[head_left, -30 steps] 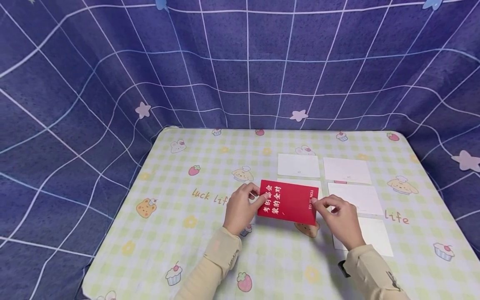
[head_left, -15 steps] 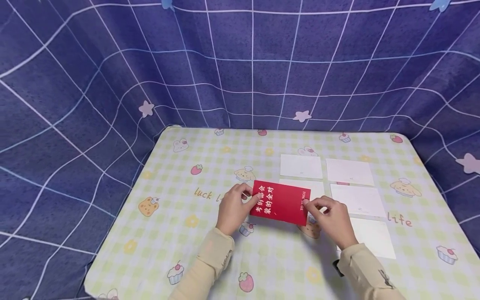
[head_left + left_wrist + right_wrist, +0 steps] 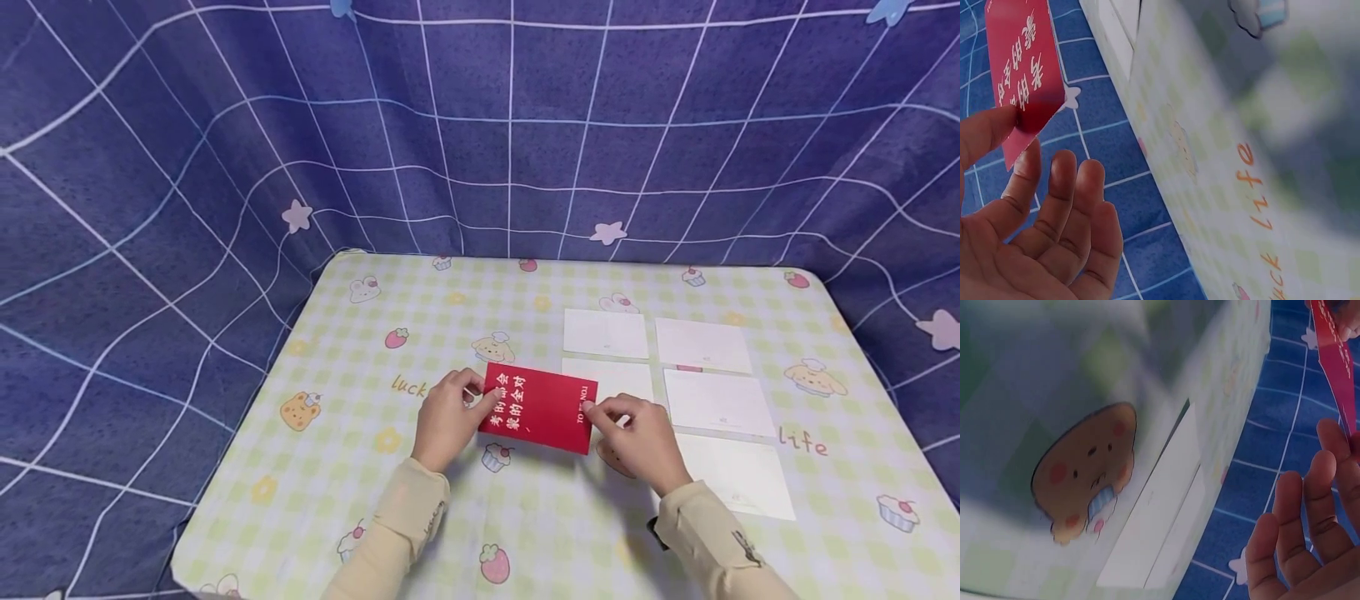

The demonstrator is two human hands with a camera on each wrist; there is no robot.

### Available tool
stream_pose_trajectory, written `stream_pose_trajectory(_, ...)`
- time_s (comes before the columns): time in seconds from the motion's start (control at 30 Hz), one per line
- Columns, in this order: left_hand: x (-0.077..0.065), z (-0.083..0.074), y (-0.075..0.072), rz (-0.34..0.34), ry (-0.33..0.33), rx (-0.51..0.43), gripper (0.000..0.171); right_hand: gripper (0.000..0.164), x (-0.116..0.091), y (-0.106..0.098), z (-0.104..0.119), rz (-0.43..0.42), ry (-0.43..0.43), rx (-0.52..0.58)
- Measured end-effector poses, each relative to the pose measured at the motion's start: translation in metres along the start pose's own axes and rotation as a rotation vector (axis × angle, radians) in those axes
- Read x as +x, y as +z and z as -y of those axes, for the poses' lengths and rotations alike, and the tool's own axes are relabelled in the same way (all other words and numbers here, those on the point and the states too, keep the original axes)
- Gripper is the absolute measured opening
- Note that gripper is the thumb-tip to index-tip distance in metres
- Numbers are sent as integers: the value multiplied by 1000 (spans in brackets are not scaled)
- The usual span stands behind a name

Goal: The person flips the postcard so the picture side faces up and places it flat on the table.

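L. hand [image 3: 447, 419] and R. hand [image 3: 641, 437] pinch opp. ends of red card [image 3: 551, 407] above bench [image 3: 577, 537]; light, even grip w/ card flat prob. avoids creases.

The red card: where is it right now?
In the head view, the red card is below and slightly right of centre, held above the table between the left grip and right grip, partly hiding a white card.

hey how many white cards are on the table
5: far left card, far right card, middle left card (partly covered by the red card and right hand), middle right card, near right card. More may be hidden.
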State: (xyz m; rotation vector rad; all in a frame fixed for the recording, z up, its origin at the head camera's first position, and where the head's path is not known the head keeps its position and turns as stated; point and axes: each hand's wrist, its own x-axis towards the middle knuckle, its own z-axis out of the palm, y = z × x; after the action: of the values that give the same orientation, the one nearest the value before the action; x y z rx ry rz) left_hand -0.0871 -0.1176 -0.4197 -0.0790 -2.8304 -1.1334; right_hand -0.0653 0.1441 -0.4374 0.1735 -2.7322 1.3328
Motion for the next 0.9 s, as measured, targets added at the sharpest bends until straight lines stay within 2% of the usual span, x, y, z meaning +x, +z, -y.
stream_pose_trajectory(0.23, -2, 14, -9, -5, -14, 58, 20, 22, 3, 17, 5, 46, 8, 11)
stream_pose_trajectory(0.57, -8, 37, -21, -2, -97, 114, 21, 23, 8, 40, 21, 133, 33, 0)
stream_pose_trajectory(0.9, -11, 52, -25, 12, -152, 207, 24, 27, 11, 64, 23, 194, 79, 4)
